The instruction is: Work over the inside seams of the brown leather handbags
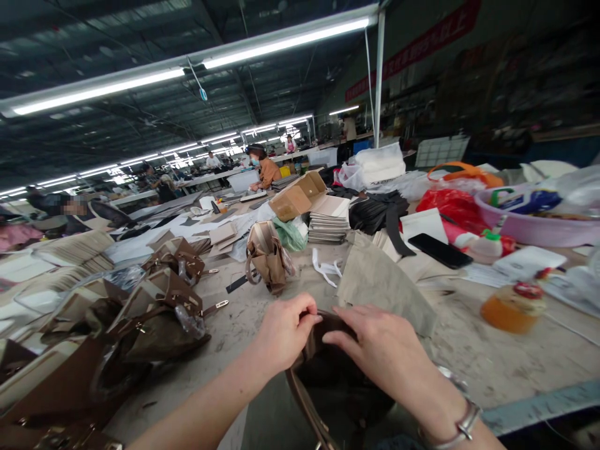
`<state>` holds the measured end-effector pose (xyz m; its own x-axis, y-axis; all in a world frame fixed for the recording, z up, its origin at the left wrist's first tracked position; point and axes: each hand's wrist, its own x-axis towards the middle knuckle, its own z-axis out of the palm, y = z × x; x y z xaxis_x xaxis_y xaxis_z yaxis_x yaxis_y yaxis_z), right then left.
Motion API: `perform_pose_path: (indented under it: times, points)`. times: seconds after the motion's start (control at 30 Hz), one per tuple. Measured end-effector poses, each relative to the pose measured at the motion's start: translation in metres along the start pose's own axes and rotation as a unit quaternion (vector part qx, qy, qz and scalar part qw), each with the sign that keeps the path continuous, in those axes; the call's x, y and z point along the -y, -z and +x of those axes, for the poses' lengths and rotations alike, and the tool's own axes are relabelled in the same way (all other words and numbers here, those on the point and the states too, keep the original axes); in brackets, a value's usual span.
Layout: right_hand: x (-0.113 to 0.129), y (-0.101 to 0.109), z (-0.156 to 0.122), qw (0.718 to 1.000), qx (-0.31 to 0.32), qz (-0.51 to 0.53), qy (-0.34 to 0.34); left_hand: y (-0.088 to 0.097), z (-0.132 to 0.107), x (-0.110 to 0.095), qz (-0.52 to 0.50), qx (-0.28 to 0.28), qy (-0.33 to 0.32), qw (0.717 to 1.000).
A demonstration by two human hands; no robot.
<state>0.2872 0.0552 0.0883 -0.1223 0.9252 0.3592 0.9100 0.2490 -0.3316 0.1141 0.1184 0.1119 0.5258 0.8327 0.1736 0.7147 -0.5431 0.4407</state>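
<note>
A dark brown handbag stands in front of me with its mouth facing up and its inside in shadow. My left hand pinches the far part of its rim between thumb and fingers. Across the opening, my right hand rests at the rim with its fingers stretched out and its thumb apart over the mouth. The lower part of the bag is cut off by the frame's bottom edge. Just beyond my hands, a small brown bag stands on the worktable.
Several brown bags crowd the left side. Ahead are a stack of pale panels, a cardboard box and grey-green cloth. A phone, an orange-filled jar and a purple basin lie right. A person sits farther off.
</note>
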Motion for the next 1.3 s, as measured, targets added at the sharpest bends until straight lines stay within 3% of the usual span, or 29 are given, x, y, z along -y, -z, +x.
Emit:
perform_pose_path:
  times: [0.2, 0.33, 0.4, 0.6, 0.73, 0.87, 1.03, 1.3]
  points:
    - [0.002, -0.005, 0.006, 1.000, -0.001, -0.015, -0.010, 0.009, -0.004, -0.005, -0.096, 0.051, 0.059, 0.992]
    - [0.000, -0.005, 0.007, 1.000, -0.004, -0.016, -0.002, 0.017, -0.014, -0.001, -0.032, 0.099, 0.099, 0.990]
    - [0.000, -0.001, 0.004, 1.000, -0.008, -0.008, 0.008, 0.022, -0.016, 0.005, -0.007, 0.122, 0.089, 0.988]
    - [-0.002, 0.009, -0.008, 1.000, -0.011, 0.025, 0.001, 0.034, 0.000, 0.015, -0.060, 0.184, 0.018, 0.981]
    - [-0.004, 0.008, -0.010, 0.999, -0.017, 0.017, -0.023, 0.034, 0.008, 0.002, -0.006, 0.185, -0.028, 0.982]
    - [-0.006, 0.007, -0.008, 1.000, -0.016, 0.011, -0.022, 0.026, 0.011, -0.007, -0.044, 0.188, -0.018, 0.981]
    - [-0.010, 0.005, -0.003, 1.000, -0.012, 0.010, -0.016, 0.018, 0.017, -0.002, -0.090, 0.181, -0.005, 0.979]
    - [-0.015, 0.001, 0.003, 1.000, -0.002, 0.007, -0.021, 0.015, 0.022, 0.009, -0.081, 0.174, -0.026, 0.981]
